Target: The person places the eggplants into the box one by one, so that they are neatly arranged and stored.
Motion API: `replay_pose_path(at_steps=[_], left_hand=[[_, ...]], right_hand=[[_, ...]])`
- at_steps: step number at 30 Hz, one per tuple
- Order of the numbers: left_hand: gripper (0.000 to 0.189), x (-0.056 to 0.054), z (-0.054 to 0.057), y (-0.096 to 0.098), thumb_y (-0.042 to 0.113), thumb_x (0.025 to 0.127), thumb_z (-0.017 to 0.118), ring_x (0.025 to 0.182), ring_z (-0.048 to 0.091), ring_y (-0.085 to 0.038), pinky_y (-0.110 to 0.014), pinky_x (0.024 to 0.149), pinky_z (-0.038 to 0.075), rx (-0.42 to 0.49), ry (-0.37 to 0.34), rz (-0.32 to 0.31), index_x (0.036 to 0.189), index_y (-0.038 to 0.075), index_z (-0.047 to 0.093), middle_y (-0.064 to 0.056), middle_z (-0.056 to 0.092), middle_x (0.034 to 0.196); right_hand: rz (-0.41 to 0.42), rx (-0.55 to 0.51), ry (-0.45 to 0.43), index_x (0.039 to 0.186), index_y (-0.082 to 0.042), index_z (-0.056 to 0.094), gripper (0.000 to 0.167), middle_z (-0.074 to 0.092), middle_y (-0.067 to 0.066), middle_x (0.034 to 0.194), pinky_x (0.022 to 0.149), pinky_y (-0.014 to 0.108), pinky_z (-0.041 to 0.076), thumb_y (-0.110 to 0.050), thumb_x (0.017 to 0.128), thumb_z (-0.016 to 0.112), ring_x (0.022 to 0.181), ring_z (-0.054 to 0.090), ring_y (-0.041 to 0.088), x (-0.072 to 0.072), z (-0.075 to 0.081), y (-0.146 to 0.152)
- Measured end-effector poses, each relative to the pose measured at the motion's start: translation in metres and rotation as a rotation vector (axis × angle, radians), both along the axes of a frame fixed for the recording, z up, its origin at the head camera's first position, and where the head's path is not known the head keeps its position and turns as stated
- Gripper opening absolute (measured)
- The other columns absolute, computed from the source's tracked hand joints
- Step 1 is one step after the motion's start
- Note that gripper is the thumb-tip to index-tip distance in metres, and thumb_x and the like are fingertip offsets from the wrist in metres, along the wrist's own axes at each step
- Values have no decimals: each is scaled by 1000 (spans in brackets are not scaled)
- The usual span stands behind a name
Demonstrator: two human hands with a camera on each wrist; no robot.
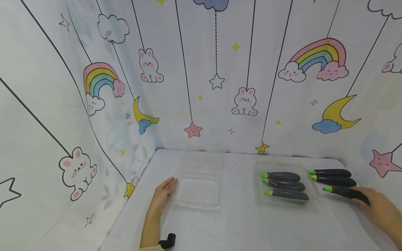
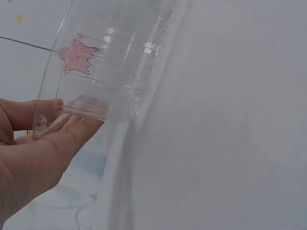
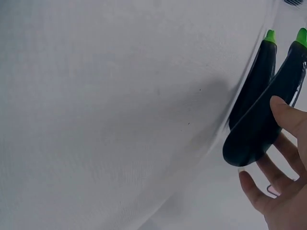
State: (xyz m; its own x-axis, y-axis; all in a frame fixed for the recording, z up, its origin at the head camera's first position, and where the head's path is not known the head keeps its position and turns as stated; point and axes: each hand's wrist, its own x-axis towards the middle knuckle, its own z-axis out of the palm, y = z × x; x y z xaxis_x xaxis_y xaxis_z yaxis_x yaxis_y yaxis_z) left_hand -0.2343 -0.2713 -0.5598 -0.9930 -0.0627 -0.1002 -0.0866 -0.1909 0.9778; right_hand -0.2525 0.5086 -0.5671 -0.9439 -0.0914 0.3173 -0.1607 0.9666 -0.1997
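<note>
At the left of the head view, my left hand (image 1: 164,193) holds the left side of a clear plastic box (image 1: 199,205) with its lid folded back. In the left wrist view, thumb and fingers (image 2: 72,139) pinch the rim of this box (image 2: 120,62). On the right, my right hand (image 1: 375,205) grips a dark toy-like eggplant (image 1: 343,192) with a green stem by its thick end. The right wrist view shows that eggplant (image 3: 266,112) between thumb and fingers. Just behind it, two more eggplants (image 1: 334,180) lie side by side on the table.
A second clear plastic tray (image 1: 257,200) stands right of centre, with three eggplants (image 1: 284,184) in it, stems to the left. Everything sits on a white-covered table (image 1: 235,230). A curtain (image 1: 216,115) printed with rabbits, stars and rainbows hangs behind and at the sides.
</note>
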Motion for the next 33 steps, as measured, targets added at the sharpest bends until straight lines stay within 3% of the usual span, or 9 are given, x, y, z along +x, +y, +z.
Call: replay_pose_path(at_steps=[5, 11, 22, 33], left_hand=[[55, -4, -2, 3, -11, 105, 43, 152, 34, -35, -43, 124, 29, 126, 54, -13, 158, -9, 29, -28, 37, 161], [56, -6, -3, 10, -13, 104, 44, 152, 34, -37, -44, 124, 29, 167, 60, -34, 158, -11, 29, -29, 38, 160], [63, -6, -5, 31, -20, 100, 39, 155, 27, -39, -42, 125, 27, 320, 64, -69, 160, -11, 21, -31, 29, 164], [62, -6, -8, 50, -20, 101, 38, 155, 28, -36, -36, 122, 33, 359, 50, -97, 160, -9, 22, -28, 29, 165]], right_hand=[[-15, -6, 63, 125, 7, 58, 46, 51, 46, 124, 91, 79, 36, -8, 88, 80, 108, 47, 66, 5, 9, -7], [-12, -58, 123, 127, 9, 57, 43, 51, 46, 123, 92, 81, 35, -13, 95, 76, 108, 46, 66, 7, 24, -17], [-90, -69, 59, 135, 9, 53, 52, 47, 43, 130, 98, 80, 33, -20, 97, 75, 117, 42, 63, 8, 55, -52], [-42, -104, 157, 140, 1, 56, 52, 52, 39, 130, 91, 78, 39, -25, 99, 74, 116, 47, 60, 14, 86, -109]])
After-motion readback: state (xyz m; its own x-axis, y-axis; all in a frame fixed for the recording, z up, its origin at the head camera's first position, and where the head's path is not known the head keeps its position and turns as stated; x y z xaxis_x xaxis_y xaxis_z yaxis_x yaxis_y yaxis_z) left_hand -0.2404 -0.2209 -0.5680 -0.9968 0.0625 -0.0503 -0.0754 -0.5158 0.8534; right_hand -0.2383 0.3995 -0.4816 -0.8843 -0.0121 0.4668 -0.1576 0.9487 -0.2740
